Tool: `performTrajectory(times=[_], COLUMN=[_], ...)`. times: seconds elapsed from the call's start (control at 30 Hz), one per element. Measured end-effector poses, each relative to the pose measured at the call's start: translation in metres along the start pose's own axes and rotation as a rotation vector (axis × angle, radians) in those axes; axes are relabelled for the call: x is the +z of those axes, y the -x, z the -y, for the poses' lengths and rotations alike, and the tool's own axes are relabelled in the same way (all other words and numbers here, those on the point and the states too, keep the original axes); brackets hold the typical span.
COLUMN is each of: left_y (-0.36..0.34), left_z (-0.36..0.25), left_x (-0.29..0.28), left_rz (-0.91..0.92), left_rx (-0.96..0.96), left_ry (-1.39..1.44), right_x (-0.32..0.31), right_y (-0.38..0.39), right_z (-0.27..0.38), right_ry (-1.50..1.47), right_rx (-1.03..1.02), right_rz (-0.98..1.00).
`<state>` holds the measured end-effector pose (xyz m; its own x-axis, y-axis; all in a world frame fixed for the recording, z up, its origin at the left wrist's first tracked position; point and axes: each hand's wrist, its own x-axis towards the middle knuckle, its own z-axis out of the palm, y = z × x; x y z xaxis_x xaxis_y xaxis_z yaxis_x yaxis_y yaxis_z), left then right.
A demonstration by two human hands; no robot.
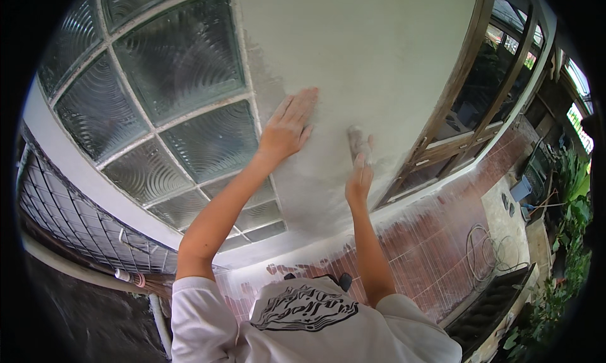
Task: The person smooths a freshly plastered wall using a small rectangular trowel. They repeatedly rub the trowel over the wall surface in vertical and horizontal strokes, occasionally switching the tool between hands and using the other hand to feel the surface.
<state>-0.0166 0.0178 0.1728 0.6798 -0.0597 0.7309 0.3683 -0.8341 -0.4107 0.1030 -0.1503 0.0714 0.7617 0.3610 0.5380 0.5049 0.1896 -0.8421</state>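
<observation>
A pale wall [353,47] stands upright in front of both hands, smooth and off-white above them. Just left of the left hand [291,126], which lies flat against it, runs a rough, mottled grey strip; below the hands the surface turns a duller, cloudy grey. In the right hand [359,177] is a small oblong tool [356,142], greyish and dusty, its rounded end pointing up beyond the fingers, its lower part hidden by the grip.
</observation>
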Motion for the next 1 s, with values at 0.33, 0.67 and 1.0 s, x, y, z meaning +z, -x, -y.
performTrajectory(times=[0.33,0.67,1.0], left_y=[0.011,0.078,0.037], left_z=[-0.102,-0.251,-0.230], left_x=[0.000,0.034,-0.021], left_rz=[-0.083,0.312,-0.010], left_rx=[-0.413,-1.130,-1.393], left_ry=[0.358,2.045,1.328], right_x=[-0.125,-0.130,-0.078], right_y=[-0.045,-0.081,-0.070], right_z=[-0.037,-0.048,-0.043], right_ry=[0.379,0.033,0.012], right_rx=[-0.205,0.181,-0.120], right_rz=[0.601,1.267,0.984])
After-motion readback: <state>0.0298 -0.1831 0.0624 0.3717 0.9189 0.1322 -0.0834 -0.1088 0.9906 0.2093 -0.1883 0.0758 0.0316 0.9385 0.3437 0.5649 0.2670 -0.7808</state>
